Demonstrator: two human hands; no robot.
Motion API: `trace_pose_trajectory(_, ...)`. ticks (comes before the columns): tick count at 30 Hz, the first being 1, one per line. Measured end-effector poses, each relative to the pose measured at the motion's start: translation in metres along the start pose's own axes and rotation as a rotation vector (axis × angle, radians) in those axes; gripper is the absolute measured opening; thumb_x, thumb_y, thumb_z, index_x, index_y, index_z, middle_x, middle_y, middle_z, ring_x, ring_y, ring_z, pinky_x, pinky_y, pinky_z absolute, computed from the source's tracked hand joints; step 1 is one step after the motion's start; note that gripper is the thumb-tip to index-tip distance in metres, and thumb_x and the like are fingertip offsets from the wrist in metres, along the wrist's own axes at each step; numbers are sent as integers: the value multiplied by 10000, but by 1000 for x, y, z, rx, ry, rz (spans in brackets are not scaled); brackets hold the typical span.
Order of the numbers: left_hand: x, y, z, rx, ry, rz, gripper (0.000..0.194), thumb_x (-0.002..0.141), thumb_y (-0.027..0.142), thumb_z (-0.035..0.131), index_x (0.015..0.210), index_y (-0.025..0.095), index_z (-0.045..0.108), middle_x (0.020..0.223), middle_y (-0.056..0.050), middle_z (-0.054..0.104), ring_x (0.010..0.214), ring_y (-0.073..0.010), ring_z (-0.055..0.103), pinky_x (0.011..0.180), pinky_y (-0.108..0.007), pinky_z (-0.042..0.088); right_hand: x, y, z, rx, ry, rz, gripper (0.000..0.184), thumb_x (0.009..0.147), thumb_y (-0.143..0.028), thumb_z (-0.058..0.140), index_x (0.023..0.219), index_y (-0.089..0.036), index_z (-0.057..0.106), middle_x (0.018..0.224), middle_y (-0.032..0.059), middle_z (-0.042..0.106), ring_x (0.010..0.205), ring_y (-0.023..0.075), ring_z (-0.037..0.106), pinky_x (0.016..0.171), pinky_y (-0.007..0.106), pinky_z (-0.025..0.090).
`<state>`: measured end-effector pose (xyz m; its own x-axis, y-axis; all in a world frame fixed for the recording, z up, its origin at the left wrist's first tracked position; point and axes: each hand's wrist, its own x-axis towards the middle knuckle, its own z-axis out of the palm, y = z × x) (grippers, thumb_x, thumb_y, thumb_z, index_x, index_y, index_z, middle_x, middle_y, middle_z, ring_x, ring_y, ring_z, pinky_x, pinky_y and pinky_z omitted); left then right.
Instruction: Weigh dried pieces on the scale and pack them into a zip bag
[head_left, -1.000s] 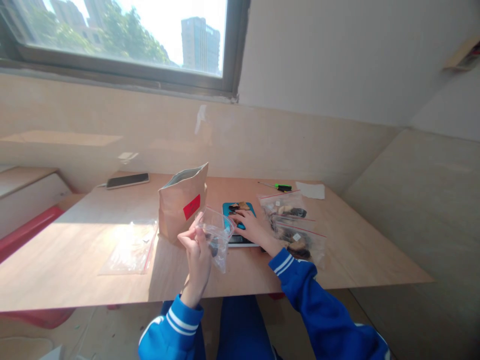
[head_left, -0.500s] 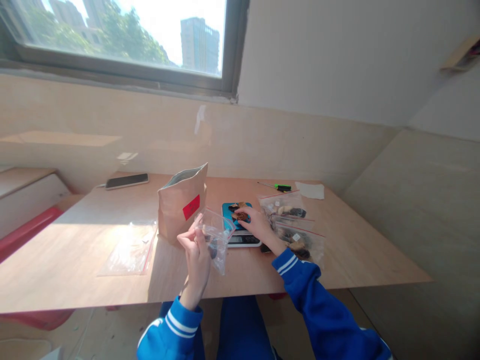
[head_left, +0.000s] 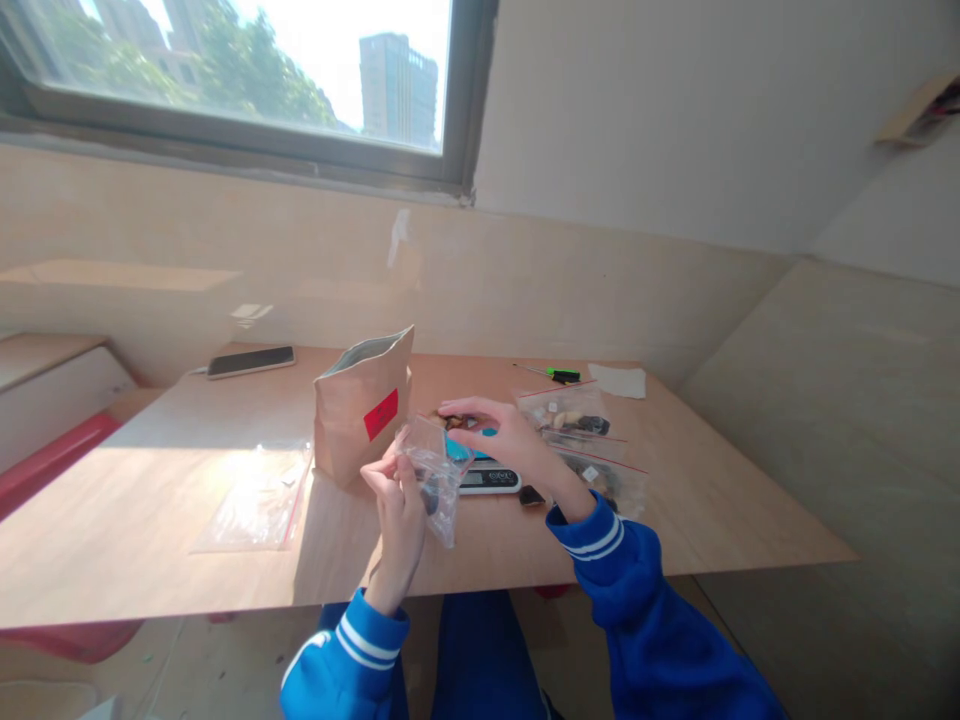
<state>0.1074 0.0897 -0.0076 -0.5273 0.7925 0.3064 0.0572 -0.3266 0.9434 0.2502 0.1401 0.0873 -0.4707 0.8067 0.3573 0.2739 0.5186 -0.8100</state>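
My left hand (head_left: 397, 500) is closed on the edge of a clear zip bag (head_left: 445, 510) with a red seal line, which hangs with its mouth to the upper right. Something dark shows through its plastic. My right hand (head_left: 502, 435) grips some dried brown pieces (head_left: 455, 421) that look like dried mushroom, between thumb and fingers beside the bag's mouth. Below that hand stands a kitchen scale (head_left: 487, 481) with a blue top, partly hidden by the hand and the bag. A small dark piece (head_left: 532, 496) lies right of the scale.
A brown paper pouch (head_left: 352, 430) with a red label stands open to the left. Filled zip bags (head_left: 577, 418) lie at right, a flat clear bag (head_left: 251, 510) at left. Farther back are a phone (head_left: 251, 362), a green-black screwdriver (head_left: 562, 375) and white paper (head_left: 619, 380).
My right hand has moved slightly left off the scale's top, carrying the brown pieces toward the bag. My left hand and its bag have shifted slightly right.
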Motion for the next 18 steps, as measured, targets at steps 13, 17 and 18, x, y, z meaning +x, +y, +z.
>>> trace_pose_trajectory(13,-4,1,-7,-18,26,-35,223,928,434,452,913,231,361,1309,-201,581,1217,-239,567,959,-439,470,30,118,-17,-482,-196,127,693,647,-291,824,1288,-175,585,1425,190,466,1347,364,391,1108,541,304)
trace_pose_trajectory(17,-4,-5,-11,0,33,-47,224,926,437,456,917,231,367,1301,-182,586,1210,-241,567,953,-434,459,32,142,-13,-464,-196,93,534,736,-225,749,1251,-179,613,1329,162,574,1254,312,513,1069,489,375)
trace_pose_trajectory(18,-3,-8,-12,-7,40,-41,231,920,439,466,922,228,373,1281,-177,596,1184,-246,583,929,-431,469,32,146,-12,-457,-186,80,492,759,-198,721,1239,-175,620,1296,153,602,1224,290,542,1056,465,394)
